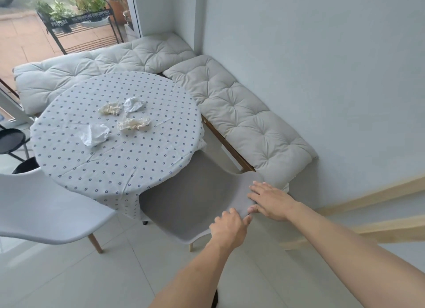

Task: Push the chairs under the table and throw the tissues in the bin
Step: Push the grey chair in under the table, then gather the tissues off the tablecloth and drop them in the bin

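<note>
Both hands on the grey chair — left hand curled over its back edge, right hand flat, fingers spread on the backrest. Its seat sits partly under the round table, where four crumpled tissues lie — white chair stands left.

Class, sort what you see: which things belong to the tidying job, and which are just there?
Job:
grey chair, under both hands
white chair
table
four crumpled tissues
left hand
right hand

Just there:
bench cushions
plant stand
black stool
</note>
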`<state>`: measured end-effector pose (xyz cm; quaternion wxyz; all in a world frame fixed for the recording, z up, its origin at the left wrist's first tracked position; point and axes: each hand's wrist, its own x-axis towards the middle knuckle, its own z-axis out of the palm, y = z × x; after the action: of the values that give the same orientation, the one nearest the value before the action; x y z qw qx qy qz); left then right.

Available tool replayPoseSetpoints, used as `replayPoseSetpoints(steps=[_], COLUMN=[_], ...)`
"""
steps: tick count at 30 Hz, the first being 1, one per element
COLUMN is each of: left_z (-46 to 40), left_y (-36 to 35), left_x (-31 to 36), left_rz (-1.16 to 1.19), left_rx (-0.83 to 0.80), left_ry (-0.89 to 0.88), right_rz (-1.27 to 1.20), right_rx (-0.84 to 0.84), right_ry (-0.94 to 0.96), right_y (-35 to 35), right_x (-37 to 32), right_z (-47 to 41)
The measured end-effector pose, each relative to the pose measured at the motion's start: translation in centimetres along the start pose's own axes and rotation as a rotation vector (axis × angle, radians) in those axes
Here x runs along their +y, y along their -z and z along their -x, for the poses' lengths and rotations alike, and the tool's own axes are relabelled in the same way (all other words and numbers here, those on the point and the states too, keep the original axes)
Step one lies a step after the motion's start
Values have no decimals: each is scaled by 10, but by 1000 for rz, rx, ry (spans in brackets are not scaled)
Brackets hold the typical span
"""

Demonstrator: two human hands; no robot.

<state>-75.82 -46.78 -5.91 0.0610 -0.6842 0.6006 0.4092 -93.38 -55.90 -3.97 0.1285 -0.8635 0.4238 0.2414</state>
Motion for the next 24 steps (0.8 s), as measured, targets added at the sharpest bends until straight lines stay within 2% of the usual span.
replayPoseSetpoints(steps=[5,11,16,24], left_z=[-16,-19,-19,-15], left_y=[9,40,97,208], left_x=[8,-24,-89,-222], left_rz=[17,-108,-173,-310], left_rx=[17,-46,49,154], left_ry=[-10,-164,-137,-172], right_rz=[15,43,34,-56], right_rx=[-12,-77,-101,-45], right_ry=[-7,-89,-198,-286], right_y=[12,29,52,103], right_x=[14,14,-15,-124], right_z=[-12,-16,-29,-76])
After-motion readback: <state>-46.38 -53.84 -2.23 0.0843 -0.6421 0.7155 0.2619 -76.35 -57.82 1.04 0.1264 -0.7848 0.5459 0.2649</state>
